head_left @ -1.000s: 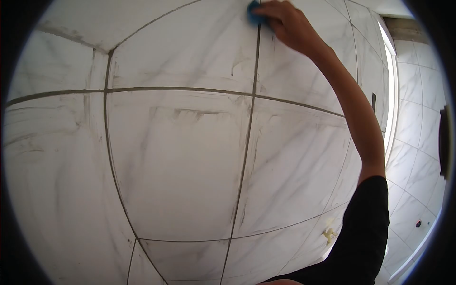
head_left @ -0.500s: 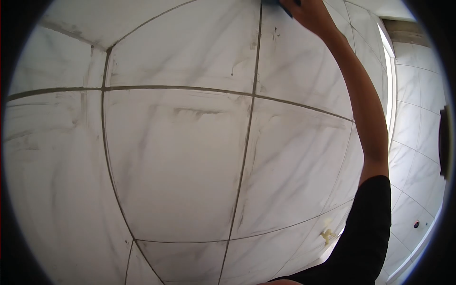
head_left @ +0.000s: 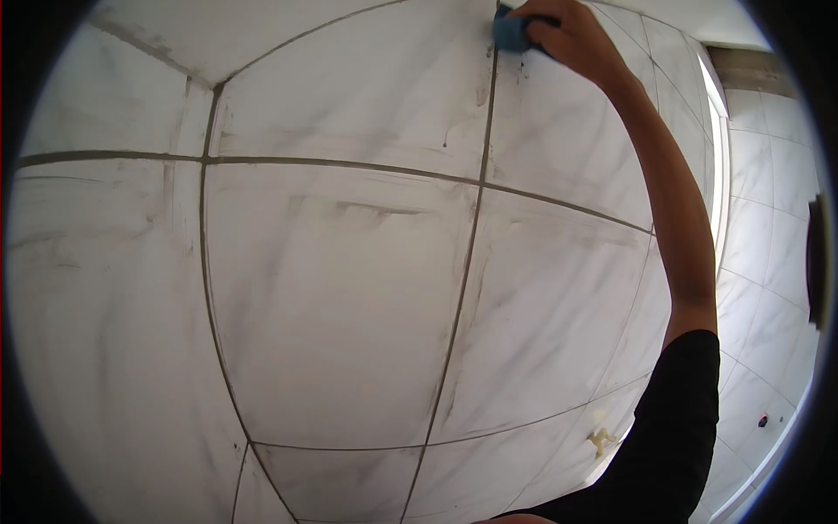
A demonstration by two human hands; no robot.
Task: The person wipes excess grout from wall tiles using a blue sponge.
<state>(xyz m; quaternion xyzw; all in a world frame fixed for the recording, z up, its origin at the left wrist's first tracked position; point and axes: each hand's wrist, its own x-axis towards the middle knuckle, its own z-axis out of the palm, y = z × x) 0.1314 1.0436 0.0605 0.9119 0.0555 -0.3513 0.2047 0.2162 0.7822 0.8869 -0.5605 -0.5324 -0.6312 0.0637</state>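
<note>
My right hand (head_left: 569, 35) is raised high at the top of the view, its fingers wrapped round a small blue sponge-like block (head_left: 510, 32) with a dark strip along it. Blur hides its exact kind. The block meets the white marbled wall tile (head_left: 349, 297) at the upper end of a dark, vertical grout joint (head_left: 490, 113). Brownish smears and drips mark the tiles along the joints. My left hand is out of view.
A wide, dark horizontal joint (head_left: 349, 164) crosses the wall. At the lower right a yellowish tap or fitting (head_left: 600, 441) sticks out. Beyond my arm are a bright vertical frame (head_left: 719, 175), another tiled wall (head_left: 751, 236) and a dark object (head_left: 816, 262) at the edge.
My right hand and the blue block now sit lower in the frame, with more of the block visible. The wall has also shifted slightly right as the camera turned.
</note>
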